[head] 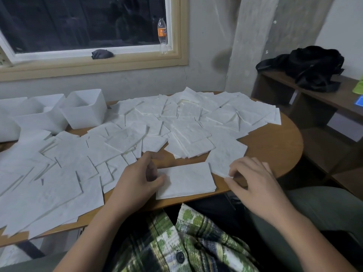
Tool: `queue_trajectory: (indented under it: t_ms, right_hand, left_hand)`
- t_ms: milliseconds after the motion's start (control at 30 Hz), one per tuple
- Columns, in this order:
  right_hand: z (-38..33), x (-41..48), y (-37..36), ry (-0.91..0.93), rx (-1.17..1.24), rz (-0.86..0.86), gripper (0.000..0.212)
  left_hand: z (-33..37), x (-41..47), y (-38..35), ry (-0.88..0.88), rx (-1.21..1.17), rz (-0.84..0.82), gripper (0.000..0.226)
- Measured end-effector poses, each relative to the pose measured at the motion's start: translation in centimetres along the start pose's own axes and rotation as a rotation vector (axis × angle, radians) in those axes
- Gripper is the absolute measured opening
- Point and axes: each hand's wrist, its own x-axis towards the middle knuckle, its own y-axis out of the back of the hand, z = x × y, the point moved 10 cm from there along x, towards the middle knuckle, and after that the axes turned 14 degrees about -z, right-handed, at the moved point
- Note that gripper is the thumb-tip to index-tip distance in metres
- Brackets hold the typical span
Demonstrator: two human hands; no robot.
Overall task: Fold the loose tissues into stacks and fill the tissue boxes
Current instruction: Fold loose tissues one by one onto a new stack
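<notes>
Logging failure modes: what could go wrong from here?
The folded tissue stack sits at the table's near edge; a nudge from the left hand could slide it off.
Loose tissues at left overhang that edge and may fall.
If the right hand lifts the tissue under its fingertips, overlapping sheets could shift.

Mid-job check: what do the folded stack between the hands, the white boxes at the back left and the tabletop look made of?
The folded stack: thin soft paper tissue, matte white, faintly textured, layered edges visible. The boxes: probably thin plastic, smooth, slightly translucent walls; coated card is possible. The table: wood or wood-look laminate, smooth brown, low sheen.
</notes>
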Motion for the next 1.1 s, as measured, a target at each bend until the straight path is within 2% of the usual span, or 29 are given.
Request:
queue_trajectory:
  t_ms: [267,400,633,833,967,1100]
  right_hand:
    - [0.5,-0.1,0.6,0.038,-0.016,-0.024,0.013]
    - [-0.1,0.2,1.1,0.056,-0.051,-0.014,0.002]
    - [-0.1,0.8,1.7,0.017,-0.01,0.004,0.016]
    - [-0.1,0.5,4.8,-0.007,0.057,0.166,0.015]
    - [-1.6,0.5,8.0,0.047,0.134,0.292,0.009]
    - [-3.9,0.6,9.8,0.123,0.224,0.325,0.012]
  left_hand:
    - [0.1,-0.1,0.2,0.017,0.002,0.004,0.024]
    - [0.1,-0.2,0.3,0.019,-0.007,0.009,0.021]
    - [0.1,-0.2,0.3,0.003,-0.048,0.006,0.024]
    - [0.6,-0.4,0.9,-0.009,-0.104,0.044,0.021]
    - [1.8,-0.5,1.3,-0.018,-0.162,0.064,0.022]
    - [3.5,-0.4,1.4,-0.063,-0.202,0.059,0.023]
